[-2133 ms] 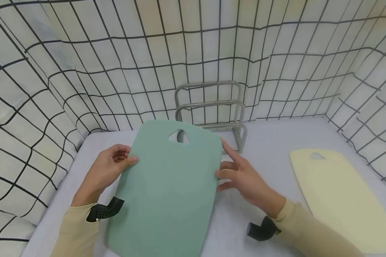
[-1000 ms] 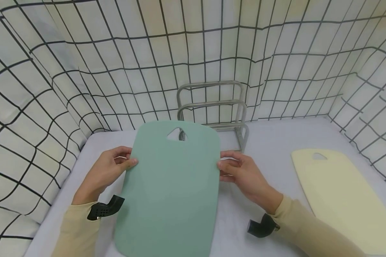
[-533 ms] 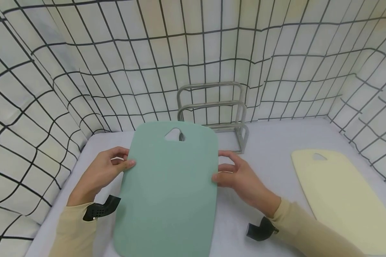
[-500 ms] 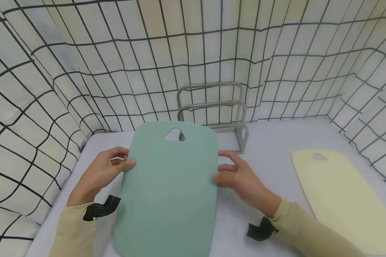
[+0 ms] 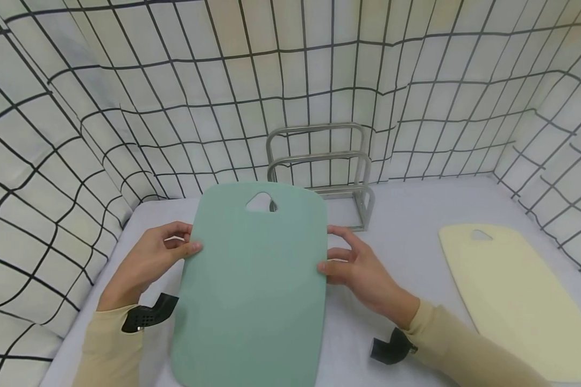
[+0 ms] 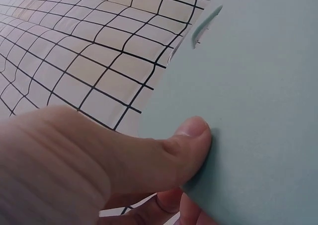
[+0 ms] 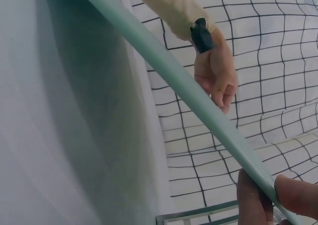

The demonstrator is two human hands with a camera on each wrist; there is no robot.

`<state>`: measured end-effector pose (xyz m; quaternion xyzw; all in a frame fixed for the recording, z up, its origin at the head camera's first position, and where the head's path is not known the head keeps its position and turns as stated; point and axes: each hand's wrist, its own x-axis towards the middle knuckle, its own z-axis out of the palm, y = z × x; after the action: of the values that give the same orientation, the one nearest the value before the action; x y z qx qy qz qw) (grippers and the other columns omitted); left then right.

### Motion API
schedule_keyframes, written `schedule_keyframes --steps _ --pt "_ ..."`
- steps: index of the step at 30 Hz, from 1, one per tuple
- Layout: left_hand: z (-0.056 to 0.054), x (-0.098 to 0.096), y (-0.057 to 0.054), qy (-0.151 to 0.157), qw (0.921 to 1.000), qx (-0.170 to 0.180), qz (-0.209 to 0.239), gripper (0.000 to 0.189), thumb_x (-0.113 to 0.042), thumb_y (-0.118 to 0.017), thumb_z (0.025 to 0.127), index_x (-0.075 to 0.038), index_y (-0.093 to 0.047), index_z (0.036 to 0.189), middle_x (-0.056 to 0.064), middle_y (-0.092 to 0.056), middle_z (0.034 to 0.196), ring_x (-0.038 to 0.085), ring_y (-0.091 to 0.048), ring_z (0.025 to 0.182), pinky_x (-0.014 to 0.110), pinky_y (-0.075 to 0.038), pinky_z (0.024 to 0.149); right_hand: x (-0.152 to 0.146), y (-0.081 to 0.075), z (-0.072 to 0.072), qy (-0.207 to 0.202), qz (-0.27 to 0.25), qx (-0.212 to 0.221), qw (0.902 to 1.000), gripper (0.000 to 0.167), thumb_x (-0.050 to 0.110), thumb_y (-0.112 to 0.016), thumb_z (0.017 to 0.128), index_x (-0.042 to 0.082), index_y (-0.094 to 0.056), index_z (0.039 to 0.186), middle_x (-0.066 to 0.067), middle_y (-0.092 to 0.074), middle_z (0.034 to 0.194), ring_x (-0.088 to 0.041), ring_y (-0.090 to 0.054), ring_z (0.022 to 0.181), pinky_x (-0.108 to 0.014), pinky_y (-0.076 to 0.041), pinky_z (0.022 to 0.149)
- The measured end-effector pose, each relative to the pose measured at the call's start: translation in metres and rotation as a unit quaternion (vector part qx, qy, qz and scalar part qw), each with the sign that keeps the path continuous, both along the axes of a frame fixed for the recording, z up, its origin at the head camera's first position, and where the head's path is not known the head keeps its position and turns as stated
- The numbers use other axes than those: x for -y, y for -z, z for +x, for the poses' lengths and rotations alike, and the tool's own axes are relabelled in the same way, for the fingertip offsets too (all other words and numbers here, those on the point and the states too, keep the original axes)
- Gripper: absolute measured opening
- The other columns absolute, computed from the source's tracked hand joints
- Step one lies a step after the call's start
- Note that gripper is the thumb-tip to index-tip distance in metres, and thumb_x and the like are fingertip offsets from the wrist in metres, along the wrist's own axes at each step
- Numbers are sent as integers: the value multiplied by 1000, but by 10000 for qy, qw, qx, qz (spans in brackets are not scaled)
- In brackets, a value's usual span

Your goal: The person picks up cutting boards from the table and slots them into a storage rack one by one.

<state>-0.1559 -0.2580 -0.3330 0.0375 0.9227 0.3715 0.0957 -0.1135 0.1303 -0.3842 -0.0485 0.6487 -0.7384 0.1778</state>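
Green board (image 5: pixel 254 279) is running straighter than earlier between left hand (image 5: pixel 145 260) and right hand (image 5: pixel 363 275), both pinching its sides; long axis is pointing toward back edge of table (image 5: pixel 406 226), rack (image 5: pixel 319 157) beyond.

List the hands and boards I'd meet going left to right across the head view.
Left hand, green board, right hand, yellow board.
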Motion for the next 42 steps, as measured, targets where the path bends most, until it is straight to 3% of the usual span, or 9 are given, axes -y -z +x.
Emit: schedule_keyframes --steps 5,10,16,24,32,42 --pt "-1 2 -1 85 9999 -54 87 58 -35 -74 96 -5 -55 142 7 -60 124 -4 -60 99 18 -48 85 1 2 -2 150 23 -66 9999 75 3 -73 90 23 -41 155 -6 -65 114 -18 -72 97 -43 -63 94" --pt "0 0 -1 154 9997 -159 124 56 -30 -75 95 -3 -56 140 9 -61 123 -1 -60 97 17 -49 83 1 2 -3 387 301 -368 9981 75 4 -74 90 23 -44 156 -10 -63 116 -16 -73 94 -41 -63 93" --pt "1 -3 1 159 9997 -148 122 51 -28 -75 96 -3 -56 136 10 -62 122 5 -58 100 18 -50 82 0 0 -4 568 704 -552 9944 61 10 -77 90 16 -56 147 -16 -64 122 -17 -74 94 -39 -64 91" --pt "0 -5 5 181 9996 -106 166 49 -27 -73 97 -5 -54 136 9 -56 126 6 -58 105 18 -51 83 -5 0 -6 610 783 -706 9926 57 13 -78 91 12 -57 144 -16 -62 120 -16 -75 94 -39 -64 91" --pt "1 -7 3 161 9998 -58 67 53 -33 -73 97 -7 -52 139 12 -61 130 24 -57 120 34 -51 92 -6 0 -6 612 868 -818 9910 58 14 -77 92 12 -56 145 -17 -61 121 -17 -77 95 -38 -64 91" --pt "6 -6 -6 168 9997 -119 128 54 -39 -75 95 -11 -55 136 10 -65 124 10 -60 108 30 -50 90 -5 -4 -5 636 899 -933 9895 57 9 -76 91 11 -55 144 -11 -59 116 -10 -74 92 -36 -65 83"
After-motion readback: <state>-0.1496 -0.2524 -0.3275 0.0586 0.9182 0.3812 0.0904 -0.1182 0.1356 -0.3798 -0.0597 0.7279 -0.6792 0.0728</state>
